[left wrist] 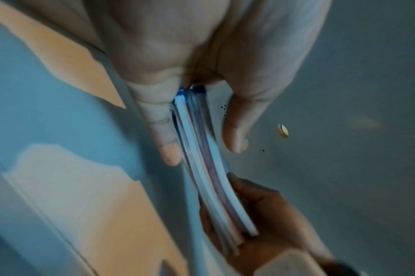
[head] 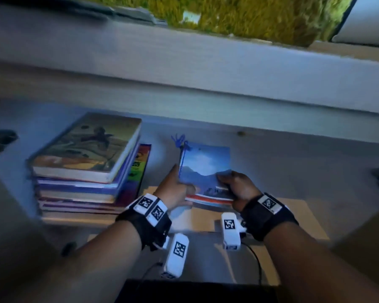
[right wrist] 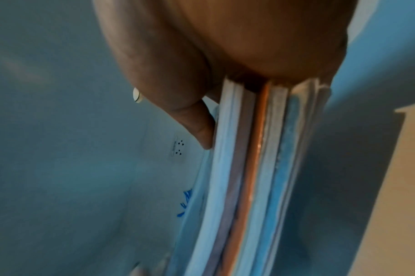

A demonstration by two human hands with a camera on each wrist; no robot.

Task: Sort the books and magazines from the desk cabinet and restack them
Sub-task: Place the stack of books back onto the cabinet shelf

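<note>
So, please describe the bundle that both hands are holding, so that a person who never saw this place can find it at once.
Start at the tall stack of books lying on the pale surface at the left. Just to its right, the left hand and right hand hold a thin bundle of magazines. Unlike the stacked books, it is lifted off the surface, with a blue mountain picture on top and a blue string at its far corner.

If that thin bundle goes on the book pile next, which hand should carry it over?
Probably the left hand: it is on the side nearest the pile of books and already holds the bundle of booklets along its left edge. The right hand grips the far corner.
</note>
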